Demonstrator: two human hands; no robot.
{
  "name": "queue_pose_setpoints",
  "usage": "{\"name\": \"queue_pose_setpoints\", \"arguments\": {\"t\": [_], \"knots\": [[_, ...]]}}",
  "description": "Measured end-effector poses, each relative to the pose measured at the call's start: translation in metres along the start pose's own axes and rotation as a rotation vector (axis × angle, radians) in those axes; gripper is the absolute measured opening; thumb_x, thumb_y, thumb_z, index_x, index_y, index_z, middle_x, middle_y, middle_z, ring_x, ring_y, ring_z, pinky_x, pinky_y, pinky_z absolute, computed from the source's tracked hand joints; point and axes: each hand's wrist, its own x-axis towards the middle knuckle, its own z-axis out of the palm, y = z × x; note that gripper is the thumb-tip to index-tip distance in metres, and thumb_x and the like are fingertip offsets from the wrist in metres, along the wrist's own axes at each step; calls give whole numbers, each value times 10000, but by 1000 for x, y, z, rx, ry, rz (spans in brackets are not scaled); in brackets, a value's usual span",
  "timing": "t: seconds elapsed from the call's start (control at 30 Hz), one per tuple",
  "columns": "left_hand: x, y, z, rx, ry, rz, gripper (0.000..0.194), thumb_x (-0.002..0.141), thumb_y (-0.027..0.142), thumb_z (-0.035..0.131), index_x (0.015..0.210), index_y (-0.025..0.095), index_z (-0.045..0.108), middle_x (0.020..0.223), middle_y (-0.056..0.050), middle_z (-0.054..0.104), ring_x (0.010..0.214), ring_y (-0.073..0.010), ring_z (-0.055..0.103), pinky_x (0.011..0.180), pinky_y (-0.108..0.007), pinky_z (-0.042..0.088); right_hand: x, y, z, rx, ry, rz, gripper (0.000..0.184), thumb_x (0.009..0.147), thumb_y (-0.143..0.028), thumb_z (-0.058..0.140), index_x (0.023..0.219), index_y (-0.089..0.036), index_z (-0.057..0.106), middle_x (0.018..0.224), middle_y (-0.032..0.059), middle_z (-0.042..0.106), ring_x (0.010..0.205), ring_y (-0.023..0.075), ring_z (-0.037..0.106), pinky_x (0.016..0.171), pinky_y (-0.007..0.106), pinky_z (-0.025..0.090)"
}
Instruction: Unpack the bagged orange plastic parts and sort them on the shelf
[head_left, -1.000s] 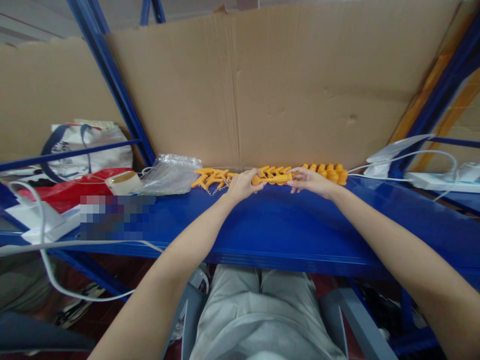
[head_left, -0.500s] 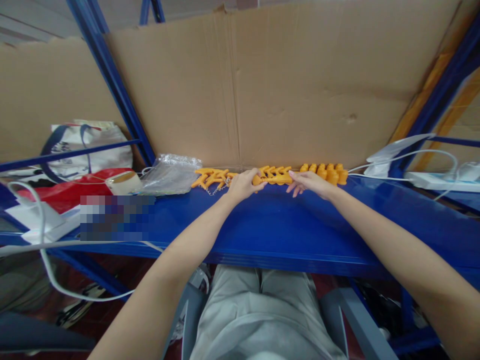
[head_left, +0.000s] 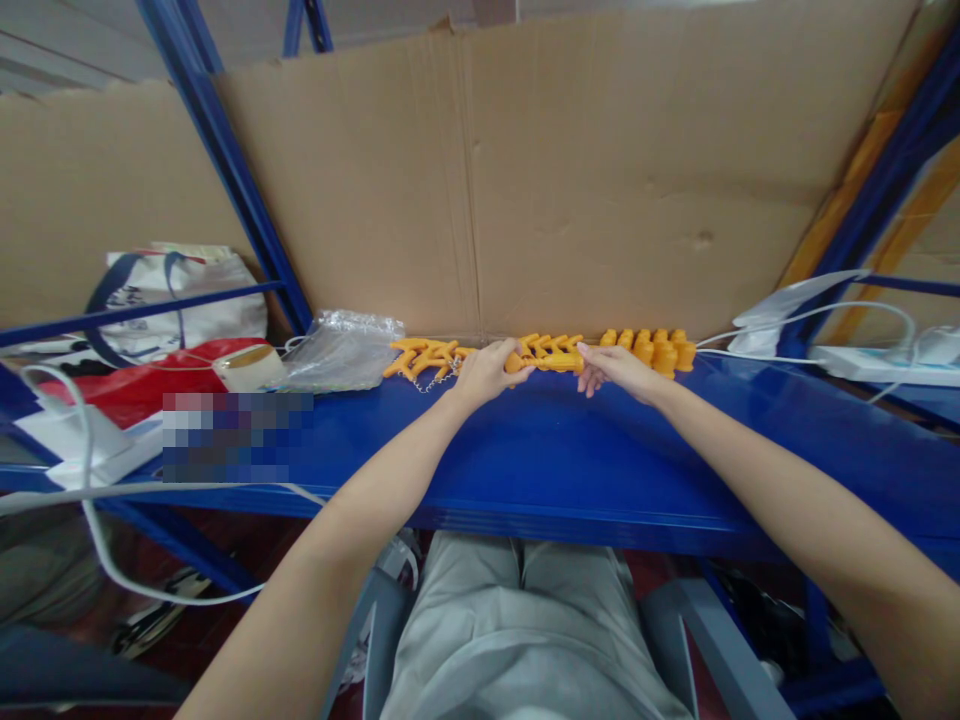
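Observation:
My left hand [head_left: 484, 372] is closed round one end of a long orange plastic piece [head_left: 551, 362] at the back of the blue shelf [head_left: 540, 450]. My right hand [head_left: 613, 367] pinches the other end of that piece. Behind the hands lies a row of orange plastic parts [head_left: 551, 343]. To the left are Y-shaped orange parts with a small metal chain [head_left: 424, 357]. To the right stands a cluster of small orange caps [head_left: 658, 347].
A cardboard sheet [head_left: 585, 160] backs the shelf. A clear plastic bag [head_left: 341, 348], a tape roll [head_left: 247, 366], a red bag [head_left: 127, 385] and a tote bag [head_left: 169, 295] lie to the left. White cables and a power strip [head_left: 877, 362] sit at the right.
My right hand has slid a little left and down along the orange piece, its fingers curling closer. My left hand has stayed in place.

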Motion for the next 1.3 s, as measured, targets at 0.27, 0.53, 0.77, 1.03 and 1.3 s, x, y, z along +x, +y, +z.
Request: {"name": "queue_pose_setpoints", "arguments": {"t": [0.27, 0.53, 0.77, 1.03, 1.3], "knots": [[2, 0, 0, -20, 14, -20, 226, 837, 362, 730, 968, 219, 613, 935, -36, 751, 881, -196, 707, 723, -249, 473, -2, 0, -5, 23, -28, 22, 419, 865, -477, 721, 1157, -195, 616, 1023, 86, 758, 640, 127, 689, 534, 220, 491], [1, -1, -1, -20, 24, 13, 219, 837, 369, 724, 965, 228, 615, 919, -29, 753, 861, -190, 704, 699, -244, 467, 0, 1, -4, 7, -22, -85, 490, 796, -659, 700, 815, -172, 643, 777, 65, 739, 617, 126, 657, 578, 239, 466], [1, -2, 3, -23, 34, 30, 233, 835, 386, 726, 982, 235, 629, 950, -32, 756, 890, -192, 707, 703, -243, 478, -4, -5, -1, -3, -19, -30, 577, 801, -769, 614, 738, -196, 607, 625, 61, 691, 591, 150, 646, 573, 259, 463], [1, 0, 2, -17, 12, 5, 235, 831, 373, 738, 982, 228, 632, 943, -40, 752, 897, -201, 713, 722, -250, 488, -5, -9, 4, 42, 9, 58, 497, 917, -655, 554, 737, -194, 594, 628, 82, 703, 537, 141, 631, 506, 236, 456], [2, -4, 4, -16, 41, 26, 234, 830, 388, 732, 966, 230, 625, 914, -27, 758, 859, -190, 709, 686, -243, 471, -2, -4, 3, 133, -11, 37, 277, 949, -461, 623, 1056, -206, 615, 891, 75, 764, 608, 133, 675, 521, 218, 498]]}}
